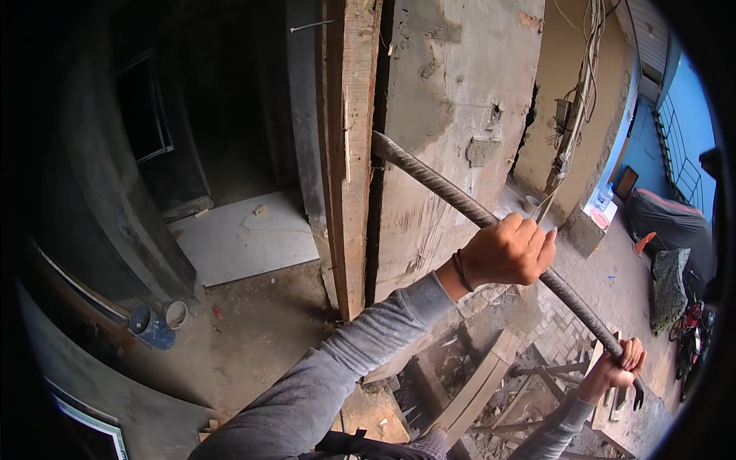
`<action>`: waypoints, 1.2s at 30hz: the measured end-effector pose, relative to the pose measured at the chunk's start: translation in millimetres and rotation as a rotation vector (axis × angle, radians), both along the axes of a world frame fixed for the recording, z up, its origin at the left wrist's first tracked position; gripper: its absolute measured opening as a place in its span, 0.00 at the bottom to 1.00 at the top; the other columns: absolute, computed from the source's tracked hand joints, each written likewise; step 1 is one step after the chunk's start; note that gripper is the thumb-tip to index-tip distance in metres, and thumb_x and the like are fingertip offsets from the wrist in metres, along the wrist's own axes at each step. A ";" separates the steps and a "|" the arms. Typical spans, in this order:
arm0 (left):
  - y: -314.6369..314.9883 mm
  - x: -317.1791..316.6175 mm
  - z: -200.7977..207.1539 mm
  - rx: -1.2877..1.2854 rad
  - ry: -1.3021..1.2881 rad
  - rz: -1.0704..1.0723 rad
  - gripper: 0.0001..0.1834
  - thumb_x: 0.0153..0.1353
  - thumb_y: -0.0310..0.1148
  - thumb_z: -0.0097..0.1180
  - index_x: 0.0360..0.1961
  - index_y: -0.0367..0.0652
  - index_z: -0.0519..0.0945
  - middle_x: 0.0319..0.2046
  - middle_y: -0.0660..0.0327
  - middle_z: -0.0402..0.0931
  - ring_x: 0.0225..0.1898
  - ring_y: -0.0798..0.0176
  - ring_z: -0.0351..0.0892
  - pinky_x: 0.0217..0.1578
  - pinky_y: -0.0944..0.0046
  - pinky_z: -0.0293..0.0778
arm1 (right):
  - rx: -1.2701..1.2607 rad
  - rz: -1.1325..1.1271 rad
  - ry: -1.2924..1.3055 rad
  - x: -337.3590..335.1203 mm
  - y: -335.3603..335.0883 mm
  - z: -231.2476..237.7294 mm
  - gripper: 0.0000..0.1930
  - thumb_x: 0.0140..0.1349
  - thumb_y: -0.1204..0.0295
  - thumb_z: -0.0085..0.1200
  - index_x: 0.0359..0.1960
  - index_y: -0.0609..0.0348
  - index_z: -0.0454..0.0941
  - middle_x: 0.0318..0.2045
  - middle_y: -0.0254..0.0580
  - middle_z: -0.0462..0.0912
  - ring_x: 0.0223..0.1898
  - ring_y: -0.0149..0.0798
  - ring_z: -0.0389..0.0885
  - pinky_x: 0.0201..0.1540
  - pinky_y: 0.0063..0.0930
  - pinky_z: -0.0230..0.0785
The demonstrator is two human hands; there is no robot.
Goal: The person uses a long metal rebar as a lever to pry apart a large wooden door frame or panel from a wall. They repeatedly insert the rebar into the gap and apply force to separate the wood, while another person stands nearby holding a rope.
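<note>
A long ribbed steel crowbar [452, 195] slants across the view. Its flattened upper end sits at the dark gap between an upright wooden frame [356, 153] and a rough concrete wall [452, 84]. How deep that tip goes is hard to see. My left hand [506, 249] is closed round the bar's middle, with a dark band at the wrist. Farther down, my right hand [621, 364] grips near the lower end, where a small forked hook [639, 395] curves out below the fingers. Both forearms wear grey sleeves.
Wooden planks [483, 383] and rubble lie below me. A nail [312, 27] juts from the frame's upper part. Inside the dark room at left are a pale flat sheet [245, 238] and a blue bucket [151, 326]. Loose cables [575, 115] hang at right, beyond them a covered bulky object [667, 222].
</note>
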State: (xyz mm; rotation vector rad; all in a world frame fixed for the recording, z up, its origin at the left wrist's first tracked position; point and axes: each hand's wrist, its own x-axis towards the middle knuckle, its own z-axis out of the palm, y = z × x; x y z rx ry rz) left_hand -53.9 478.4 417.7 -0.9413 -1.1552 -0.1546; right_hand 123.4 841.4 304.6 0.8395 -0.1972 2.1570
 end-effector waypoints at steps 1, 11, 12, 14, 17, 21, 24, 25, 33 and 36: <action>3.2 -6.3 -0.3 -0.008 0.004 0.003 0.20 0.62 0.26 0.65 0.17 0.47 0.68 0.15 0.70 0.58 0.18 0.68 0.61 0.20 0.64 0.54 | -0.025 0.043 0.007 -17.6 13.4 0.2 0.23 0.74 0.77 0.43 0.16 0.50 0.57 0.17 0.33 0.60 0.14 0.27 0.56 0.20 0.20 0.54; -6.3 14.2 -2.8 -0.032 -0.065 -0.100 0.19 0.58 0.25 0.69 0.17 0.49 0.71 0.16 0.70 0.62 0.18 0.70 0.63 0.20 0.66 0.54 | -0.034 -0.070 0.019 46.8 -29.7 -7.1 0.22 0.76 0.76 0.43 0.19 0.48 0.57 0.18 0.32 0.60 0.13 0.27 0.55 0.20 0.20 0.55; -11.7 22.4 -2.3 -0.054 -0.103 -0.123 0.17 0.56 0.25 0.69 0.17 0.48 0.73 0.16 0.70 0.64 0.18 0.70 0.64 0.20 0.66 0.54 | 0.022 -0.201 -0.035 63.7 -46.0 -2.7 0.22 0.77 0.75 0.44 0.20 0.49 0.57 0.19 0.32 0.60 0.13 0.27 0.55 0.22 0.21 0.56; -20.5 36.1 0.3 -0.048 -0.105 -0.183 0.21 0.53 0.24 0.69 0.15 0.48 0.68 0.15 0.69 0.61 0.16 0.69 0.62 0.19 0.66 0.52 | 0.128 -0.183 0.047 93.2 -85.9 8.1 0.22 0.75 0.78 0.45 0.19 0.48 0.58 0.20 0.32 0.61 0.15 0.26 0.58 0.26 0.21 0.55; -38.9 54.9 -0.1 -0.052 -0.169 -0.289 0.22 0.47 0.21 0.69 0.15 0.47 0.63 0.15 0.68 0.61 0.15 0.67 0.60 0.18 0.65 0.51 | -0.081 -0.324 0.145 121.9 -159.1 20.1 0.19 0.72 0.70 0.46 0.19 0.48 0.62 0.16 0.28 0.60 0.15 0.27 0.57 0.24 0.20 0.58; -59.3 71.0 -3.3 -0.078 -0.224 -0.341 0.23 0.44 0.20 0.69 0.16 0.46 0.62 0.16 0.68 0.63 0.16 0.65 0.63 0.18 0.65 0.54 | -0.079 -0.326 0.210 149.9 -227.5 22.3 0.20 0.73 0.68 0.49 0.19 0.47 0.62 0.16 0.27 0.62 0.15 0.25 0.60 0.25 0.17 0.57; -70.3 76.0 -6.0 -0.095 -0.229 -0.368 0.23 0.42 0.20 0.70 0.16 0.46 0.62 0.16 0.67 0.62 0.16 0.65 0.63 0.18 0.65 0.54 | -0.126 -0.365 0.082 170.7 -248.7 15.3 0.20 0.73 0.68 0.50 0.19 0.47 0.62 0.18 0.28 0.63 0.16 0.26 0.61 0.25 0.19 0.59; -73.0 76.8 -6.9 -0.118 -0.240 -0.365 0.23 0.42 0.20 0.70 0.16 0.46 0.63 0.16 0.67 0.62 0.16 0.65 0.63 0.18 0.65 0.54 | -0.123 -0.323 0.081 175.4 -253.2 12.3 0.20 0.73 0.68 0.50 0.19 0.47 0.62 0.18 0.28 0.64 0.16 0.27 0.61 0.25 0.19 0.59; -77.8 73.6 -14.8 -0.217 -0.375 -0.322 0.16 0.54 0.26 0.68 0.18 0.47 0.71 0.16 0.67 0.63 0.19 0.65 0.68 0.21 0.61 0.60 | -0.442 -0.305 -0.169 171.5 -260.5 2.2 0.20 0.71 0.70 0.51 0.18 0.49 0.62 0.20 0.33 0.66 0.19 0.31 0.63 0.22 0.23 0.61; -72.6 69.6 -15.9 -0.193 -0.344 -0.344 0.16 0.54 0.26 0.69 0.18 0.47 0.72 0.16 0.67 0.63 0.19 0.65 0.68 0.21 0.62 0.61 | -0.473 -0.139 0.011 163.5 -253.2 5.0 0.19 0.71 0.71 0.50 0.18 0.49 0.62 0.19 0.32 0.65 0.18 0.30 0.63 0.22 0.23 0.61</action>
